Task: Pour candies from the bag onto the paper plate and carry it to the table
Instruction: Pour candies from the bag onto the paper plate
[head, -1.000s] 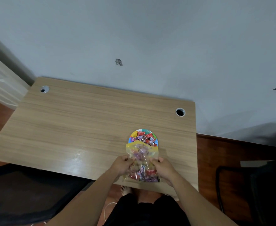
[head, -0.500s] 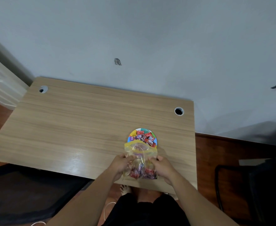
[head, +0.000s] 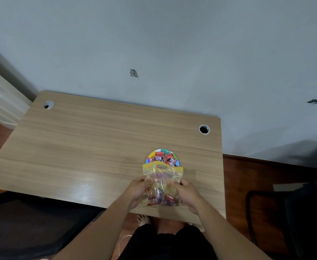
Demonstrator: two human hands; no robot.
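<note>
Both hands hold a clear plastic bag (head: 162, 184) with a yellow zip band along its top edge. The left hand (head: 138, 190) has its fingers closed on the left side of the bag, and the right hand (head: 186, 193) is closed on the right side, so the bag is pinched between them above the near edge of the worktop (head: 90, 145). The open yellow mouth of the bag points away from the person and lies over the near rim of the paper plate (head: 149, 157). Wrapped candies (head: 166, 158), mostly red with some purple, already lie on the plate, and more candies (head: 163, 198) sit in the lower part of the bag near the palms. The wrappers carry some white print, but it is too small and blurred to read, and no brand can be made out on the bag either. The plate has a rim of many colours: yellow, blue, green and purple segments. It rests on the right half of the light wooden worktop, near the front. Two round cable holes are in the worktop, one (head: 48, 105) at the far left corner and one (head: 204, 129) at the far right. Behind stands a pale grey wall (head: 172, 44) with two small dark marks. A dark chair (head: 292, 218) stands at the right on the reddish floor, and a black mat (head: 32, 222) lies at the left. Nothing stands between the bag and the plate.
</note>
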